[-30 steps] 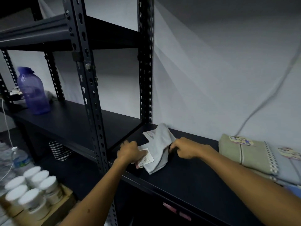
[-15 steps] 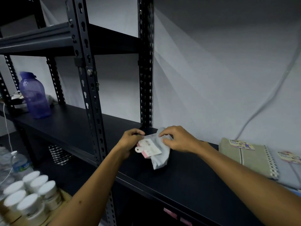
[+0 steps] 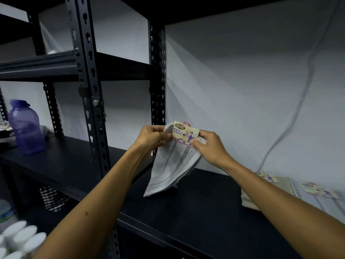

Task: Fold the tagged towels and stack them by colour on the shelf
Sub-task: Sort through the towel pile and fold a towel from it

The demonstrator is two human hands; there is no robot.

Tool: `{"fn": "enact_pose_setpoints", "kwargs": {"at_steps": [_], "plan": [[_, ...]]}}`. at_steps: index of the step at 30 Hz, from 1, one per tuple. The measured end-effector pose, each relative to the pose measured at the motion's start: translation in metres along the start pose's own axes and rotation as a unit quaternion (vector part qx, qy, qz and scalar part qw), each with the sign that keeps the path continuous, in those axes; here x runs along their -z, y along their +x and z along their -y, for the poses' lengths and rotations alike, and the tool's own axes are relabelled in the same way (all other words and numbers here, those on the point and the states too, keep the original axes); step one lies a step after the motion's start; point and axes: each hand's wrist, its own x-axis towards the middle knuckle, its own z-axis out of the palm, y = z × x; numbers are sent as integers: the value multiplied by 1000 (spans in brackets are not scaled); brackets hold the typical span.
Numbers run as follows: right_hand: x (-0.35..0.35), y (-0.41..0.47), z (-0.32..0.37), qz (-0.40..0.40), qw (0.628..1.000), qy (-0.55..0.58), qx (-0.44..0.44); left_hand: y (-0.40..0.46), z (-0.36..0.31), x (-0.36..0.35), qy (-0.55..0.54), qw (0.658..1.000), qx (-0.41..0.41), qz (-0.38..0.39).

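Both hands, left (image 3: 153, 137) and right (image 3: 209, 144), pinched a pale grey striped cloth towel (image 3: 171, 165) by its printed card tag (image 3: 185, 133), above the black metal shelf (image 3: 196, 212). Folding appeared under way; next, laying it flat beside the folded beige towel (image 3: 261, 195).

Pale grey towel (image 3: 171, 165), seemingly dark-striped

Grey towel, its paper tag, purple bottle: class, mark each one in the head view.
grey towel (image 3: 170, 171), head view: hanging striped cloth below the hands.
paper tag (image 3: 185, 133), head view: printed front of the card.
purple bottle (image 3: 26, 128), head view: middle of its body.
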Motion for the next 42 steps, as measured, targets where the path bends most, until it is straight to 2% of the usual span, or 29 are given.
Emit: {"fn": "enact_pose_setpoints", "kwargs": {"at_steps": [3, 6, 9, 13, 17, 21, 29, 33, 36, 40, 42], "plan": [[16, 11, 11, -7, 992, 122, -31, 5, -14, -6, 35, 997, -70, -20], [30, 16, 19, 4, 977, 212, -26, 8, -21, -14, 23, 995, -92, -9], [41, 20, 22, 5, 982, 185, 19, 5, -17, -24, -16, 996, -93, -1], [46, 23, 24, -25, 987, 158, 31, 2, 3, -33, -95, 984, -125, 88], [47, 22, 13, -47, 976, 212, 12, 0, 9, -47, -78, 983, -151, 75], [48, 13, 2, -22, 959, 281, 2, 0, 6, -53, -93, 983, -142, 72], [45, -15, -9, -16, 976, 208, 57, 7, 11, -53, -150, 984, -96, 26], [46, -11, -9, 22, 989, 133, 54, 1, 17, -55, -173, 981, -74, 56], [46, -8, -10, 33, 984, 175, 19, -3, 24, -54, -183, 978, -64, 77], [42, -7, -15, 10, 975, 221, -13, -12, 38, -50, -199, 972, -41, 114], [39, -6, -19, -17, 968, 248, -35, -20, 51, -46, -175, 975, -20, 137]]}}
